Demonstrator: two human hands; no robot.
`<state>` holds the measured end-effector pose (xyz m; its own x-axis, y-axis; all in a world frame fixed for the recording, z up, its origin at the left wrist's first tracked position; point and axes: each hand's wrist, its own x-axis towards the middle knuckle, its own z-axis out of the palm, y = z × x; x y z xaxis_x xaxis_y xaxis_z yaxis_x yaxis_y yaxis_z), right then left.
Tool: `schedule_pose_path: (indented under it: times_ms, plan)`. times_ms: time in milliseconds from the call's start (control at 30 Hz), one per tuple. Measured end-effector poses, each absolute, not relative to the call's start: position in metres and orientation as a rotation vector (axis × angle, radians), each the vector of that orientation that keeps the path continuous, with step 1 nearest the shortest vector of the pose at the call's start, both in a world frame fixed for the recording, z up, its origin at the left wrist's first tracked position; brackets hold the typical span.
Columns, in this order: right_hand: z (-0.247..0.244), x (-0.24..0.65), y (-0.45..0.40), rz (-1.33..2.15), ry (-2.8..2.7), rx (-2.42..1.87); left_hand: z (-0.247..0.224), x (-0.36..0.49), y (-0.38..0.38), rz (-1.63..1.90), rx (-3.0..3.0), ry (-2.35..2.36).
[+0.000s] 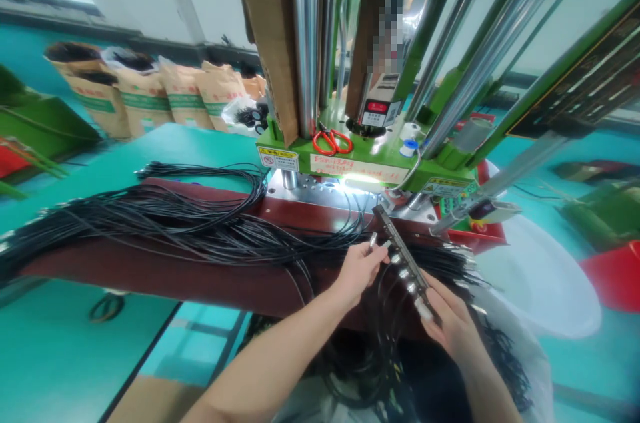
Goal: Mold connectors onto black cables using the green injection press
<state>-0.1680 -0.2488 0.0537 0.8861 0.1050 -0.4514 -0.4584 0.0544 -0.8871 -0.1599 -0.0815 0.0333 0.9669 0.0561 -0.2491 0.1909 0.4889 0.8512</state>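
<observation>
My right hand (447, 316) grips the near end of a long dark metal bar (400, 246), which is tilted above the table. Several silvery connectors (404, 273) sit in a row along the bar, and black cables hang below them. Beside the bar's left edge, my left hand (361, 270) is closed in a pinch on a small metal cable connector (373, 241). Its fingertips are close to the row, but whether they touch it I cannot tell. A thick bundle of black cables (200, 230) lies across the brown board (165, 280), passing behind both hands.
A green press machine (295, 143) with steel columns stands just ahead, its lamp lit. Red-handled scissors (333, 142) and a blue-white spool (409, 148) rest on it. At the right is a round white surface (545, 283). Brown sacks (145, 93) stand at the back left.
</observation>
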Motion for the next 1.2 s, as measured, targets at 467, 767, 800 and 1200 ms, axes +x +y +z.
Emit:
schedule_pose_path:
  times_ms: [467, 767, 800, 1200]
  plan:
    - [0.04, -0.166, -0.253, 0.439, 0.056, -1.557, 0.031, -0.16, -0.077, 0.006, 1.309, 0.283]
    - [0.052, -0.164, -0.255, 0.546, 0.201, -1.519, 0.036, -0.159, -0.056, 0.076, 1.695, 0.104]
    - [0.053, -0.164, -0.255, 0.553, 0.191, -1.522, 0.037, -0.159, -0.054, 0.077, 1.74, 0.073]
    - [0.038, -0.154, -0.273, 0.532, -0.476, -1.898, 0.039, -0.166, -0.043, -0.043, 1.808, -0.016]
